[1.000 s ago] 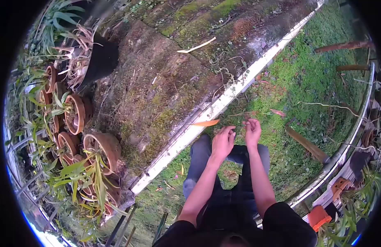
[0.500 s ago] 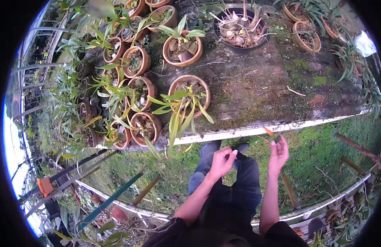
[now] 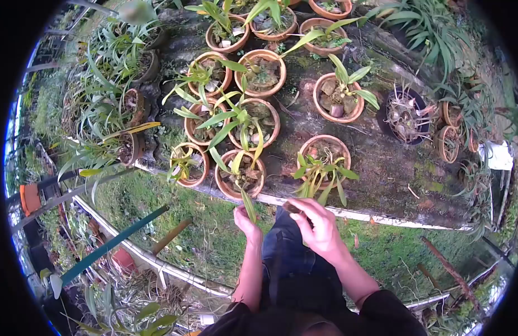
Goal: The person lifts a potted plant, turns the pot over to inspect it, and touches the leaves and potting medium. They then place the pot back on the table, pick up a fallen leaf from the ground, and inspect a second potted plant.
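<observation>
The green leaf point(image 3: 248, 206) hangs just beside the left hand point(image 3: 248, 226).

Over on the right of the mossy tabletop point(image 3: 376, 168), a black pot point(image 3: 384, 123) sits full of dry, pale stems point(image 3: 407, 115), and small terracotta pots point(image 3: 442, 148) crowd just to its right. A thin twig point(image 3: 413, 192) lies nearer the front edge. Up top, long green leaves point(image 3: 429, 36) fan out! Far right, a white sheet point(image 3: 497, 157) hangs bright; lower left, a teal pole point(image 3: 116, 245) slants above the grass point(image 3: 382, 246), a reddish pot point(image 3: 123, 262) just below it.
</observation>
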`<state>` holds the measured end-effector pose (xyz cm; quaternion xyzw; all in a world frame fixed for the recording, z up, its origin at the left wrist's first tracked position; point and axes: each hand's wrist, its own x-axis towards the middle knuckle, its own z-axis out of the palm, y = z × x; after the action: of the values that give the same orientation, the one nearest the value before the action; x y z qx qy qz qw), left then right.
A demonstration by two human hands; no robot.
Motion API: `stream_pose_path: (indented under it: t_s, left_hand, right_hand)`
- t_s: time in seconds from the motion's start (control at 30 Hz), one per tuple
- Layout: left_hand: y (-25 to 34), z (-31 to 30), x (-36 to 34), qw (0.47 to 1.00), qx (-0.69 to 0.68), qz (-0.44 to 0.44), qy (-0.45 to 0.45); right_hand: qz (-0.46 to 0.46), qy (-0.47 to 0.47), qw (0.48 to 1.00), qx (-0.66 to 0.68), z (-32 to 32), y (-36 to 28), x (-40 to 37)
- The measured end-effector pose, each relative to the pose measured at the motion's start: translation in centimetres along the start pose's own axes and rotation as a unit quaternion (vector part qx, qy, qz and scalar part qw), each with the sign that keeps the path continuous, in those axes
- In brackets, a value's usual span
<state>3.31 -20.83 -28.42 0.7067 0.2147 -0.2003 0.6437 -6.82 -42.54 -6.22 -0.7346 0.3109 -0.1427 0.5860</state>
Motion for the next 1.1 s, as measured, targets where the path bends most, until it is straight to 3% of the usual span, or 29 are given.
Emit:
stream_pose_path:
  t_s: [0.1, 0.27, 0.37, 0.5, 0.6, 0.77, 0.87, 0.9, 1.0, 1.03, 1.1]
  left_hand:
    - [3.2, 0.3, 2.3, 0.998, -0.066, 0.014, 0.002]
    - [8.2, 1.6, 3.3, 0.994, -0.055, 0.008, -0.097]
    - [8.1, 2.1, 3.2, 0.997, -0.009, 0.018, -0.069]
    - [8.2, 3.6, 1.4, 0.998, -0.065, 0.001, -0.016]
    - [8.1, 3.4, 1.7, 0.998, -0.053, -0.003, -0.015]
    - [7.7, 3.8, 0.8, 0.998, -0.066, -0.012, 0.009]
    - [6.8, 3.9, 0.4, 0.998, -0.06, 0.003, 0.02]
    - [6.7, 4.1, 0.3, 0.998, -0.059, 0.006, 0.022]
    - [6.3, 4.2, 0.8, 0.997, -0.069, 0.009, 0.019]
    - [6.0, 4.1, 0.8, 0.997, -0.073, 0.007, 0.019]
    - [6.2, 4.4, 0.8, 0.997, -0.067, 0.003, 0.032]
  right_hand:
    - [-0.015, -0.066, 0.998, -0.019, 4.8, 1.1, 2.7]
    - [0.017, -0.09, 0.986, -0.137, 10.0, 5.2, 5.8]
    - [-0.037, -0.051, 0.994, -0.093, 10.9, 5.5, 6.8]
    - [-0.062, -0.054, 0.993, -0.08, 11.6, 6.3, 7.7]
    - [-0.094, -0.034, 0.988, -0.118, 10.7, 5.4, 7.9]
    - [-0.011, -0.108, 0.993, -0.047, 6.2, 2.8, 9.2]
    - [-0.019, -0.108, 0.984, -0.139, 2.6, 2.9, 11.8]
    - [0.029, -0.118, 0.983, -0.136, 1.4, 2.0, 13.0]
    - [-0.013, -0.063, 0.984, -0.169, 0.0, 2.2, 17.1]
    - [-0.045, -0.04, 0.978, -0.202, 0.1, 2.9, 18.7]
    - [-0.002, -0.058, 0.968, -0.246, 1.3, 6.7, 21.6]
